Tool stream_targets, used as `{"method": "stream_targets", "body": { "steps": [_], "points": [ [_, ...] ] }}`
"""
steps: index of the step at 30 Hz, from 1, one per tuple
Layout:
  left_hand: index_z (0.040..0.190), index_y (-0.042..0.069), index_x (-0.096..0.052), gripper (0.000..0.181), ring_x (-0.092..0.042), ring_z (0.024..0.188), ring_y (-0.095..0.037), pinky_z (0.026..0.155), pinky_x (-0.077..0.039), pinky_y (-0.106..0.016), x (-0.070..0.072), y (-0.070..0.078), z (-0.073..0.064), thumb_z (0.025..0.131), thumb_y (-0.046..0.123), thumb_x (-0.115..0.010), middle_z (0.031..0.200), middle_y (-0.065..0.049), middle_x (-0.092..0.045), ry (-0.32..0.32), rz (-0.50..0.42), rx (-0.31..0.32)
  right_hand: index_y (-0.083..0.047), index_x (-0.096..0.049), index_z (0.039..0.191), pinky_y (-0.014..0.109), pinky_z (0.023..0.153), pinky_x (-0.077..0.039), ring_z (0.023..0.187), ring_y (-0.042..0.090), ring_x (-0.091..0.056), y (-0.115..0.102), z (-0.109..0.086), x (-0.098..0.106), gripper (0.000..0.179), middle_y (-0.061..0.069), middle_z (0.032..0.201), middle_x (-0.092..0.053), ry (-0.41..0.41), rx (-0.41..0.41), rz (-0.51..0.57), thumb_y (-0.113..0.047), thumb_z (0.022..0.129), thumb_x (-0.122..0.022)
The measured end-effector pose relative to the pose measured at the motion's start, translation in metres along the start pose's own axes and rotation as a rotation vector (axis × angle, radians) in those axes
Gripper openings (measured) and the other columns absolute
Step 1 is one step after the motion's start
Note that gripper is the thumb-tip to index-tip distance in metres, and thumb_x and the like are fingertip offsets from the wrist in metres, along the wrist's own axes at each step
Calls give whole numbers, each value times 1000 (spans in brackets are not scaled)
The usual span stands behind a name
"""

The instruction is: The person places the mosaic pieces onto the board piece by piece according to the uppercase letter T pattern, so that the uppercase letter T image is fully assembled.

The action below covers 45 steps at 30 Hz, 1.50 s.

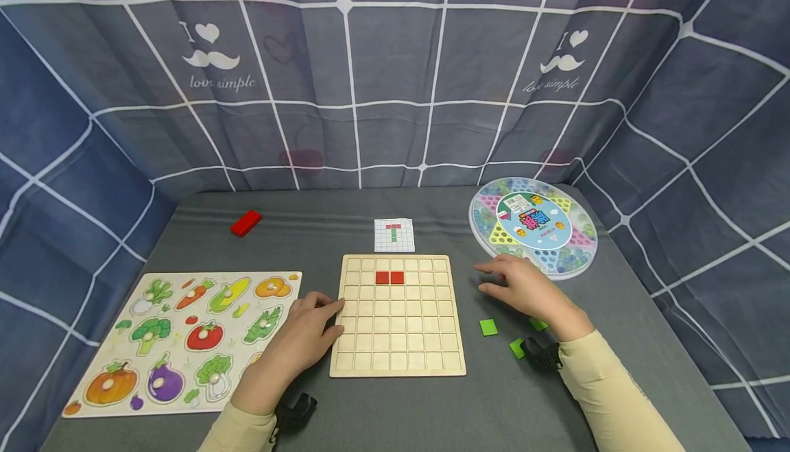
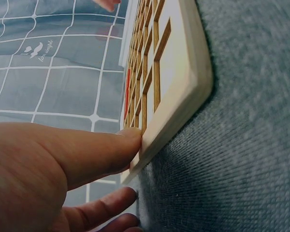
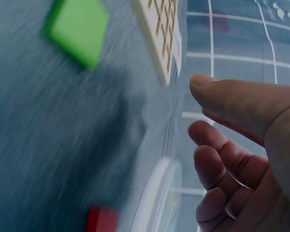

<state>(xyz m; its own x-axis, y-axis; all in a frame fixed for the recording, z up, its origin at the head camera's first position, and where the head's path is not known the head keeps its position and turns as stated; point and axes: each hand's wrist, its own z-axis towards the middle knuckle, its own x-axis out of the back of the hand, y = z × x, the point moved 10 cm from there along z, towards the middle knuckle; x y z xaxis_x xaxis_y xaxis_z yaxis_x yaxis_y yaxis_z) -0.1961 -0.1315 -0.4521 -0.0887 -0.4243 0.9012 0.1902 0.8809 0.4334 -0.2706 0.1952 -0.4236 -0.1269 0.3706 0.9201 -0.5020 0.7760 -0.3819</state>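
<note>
Wooden grid board (image 1: 398,332) lies low in the frame's middle, two red squares (image 1: 382,278) near its top. The left hand (image 1: 300,335) touches its left edge, thumb and finger apart. The right hand (image 1: 527,291), fingers loosely bent, holds nothing near green squares (image 1: 488,327) at lower right.

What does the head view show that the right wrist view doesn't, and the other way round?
Only the head view: the left hand at the board's left edge, the vegetable puzzle, the red bar and two red tiles on the board.

Only the right wrist view: a red piece on the table near the disc.

Both: the right hand, the board, the disc, the curtain and green tiles, though the wrist view catches just one.
</note>
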Motion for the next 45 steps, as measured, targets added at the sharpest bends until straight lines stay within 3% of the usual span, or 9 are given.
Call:
{"method": "stream_targets", "body": {
  "steps": [4,7,10,15,21,33,45],
  "points": [
    [130,7,-66,46,-51,106,-30,86,-42,-46,-1,0,0,87,17,-77,117,-14,-55,0,2,-1,-6,-70,124,37,70,-46,79,15,-55,16,-17,5,39,6,107,-66,11,-22,8,-22,88,-77],
    [131,7,-66,46,-51,106,-30,87,-42,-45,-1,0,0,87,17,-77,117,-13,-55,-4,0,1,-7,-70,124,41,73,-48,92,24,-62,29,-28,8,39,11,113,-66,13,-56,10,-22,89,-77],
    [131,7,-66,46,-51,107,-30,87,-42,-46,-1,0,0,87,17,-77,118,-13,-55,-6,-1,5,-7,-70,124,43,74,-48,94,27,-62,39,-37,8,39,11,114,-66,20,-77,5,-21,88,-77],
    [131,7,-66,46,-50,107,-30,86,-42,-45,-1,-1,0,87,17,-77,118,-14,-55,-9,3,10,-6,-72,120,38,69,-46,78,14,-55,46,-51,10,37,3,103,-69,73,-40,-16,-18,85,-79],
    [132,7,-65,47,-50,106,-30,85,-43,-45,0,0,0,87,17,-76,119,-14,-55,-11,9,8,-7,-74,116,37,71,-48,81,14,-58,55,-62,8,35,1,103,-69,83,-59,-1,-20,84,-80],
    [131,7,-65,47,-50,106,-30,85,-42,-46,-1,0,0,87,17,-76,118,-14,-55,-14,6,5,-6,-73,116,37,70,-47,81,14,-56,62,-64,1,35,1,101,-67,37,-113,-9,-20,85,-80],
    [132,7,-65,47,-50,107,-30,85,-42,-46,-1,-1,1,88,17,-76,119,-14,-55,-12,5,4,-9,-77,108,43,74,-50,85,19,-62,55,-48,0,24,3,101,-69,29,-89,-48,-19,86,-79]
  ]
}}
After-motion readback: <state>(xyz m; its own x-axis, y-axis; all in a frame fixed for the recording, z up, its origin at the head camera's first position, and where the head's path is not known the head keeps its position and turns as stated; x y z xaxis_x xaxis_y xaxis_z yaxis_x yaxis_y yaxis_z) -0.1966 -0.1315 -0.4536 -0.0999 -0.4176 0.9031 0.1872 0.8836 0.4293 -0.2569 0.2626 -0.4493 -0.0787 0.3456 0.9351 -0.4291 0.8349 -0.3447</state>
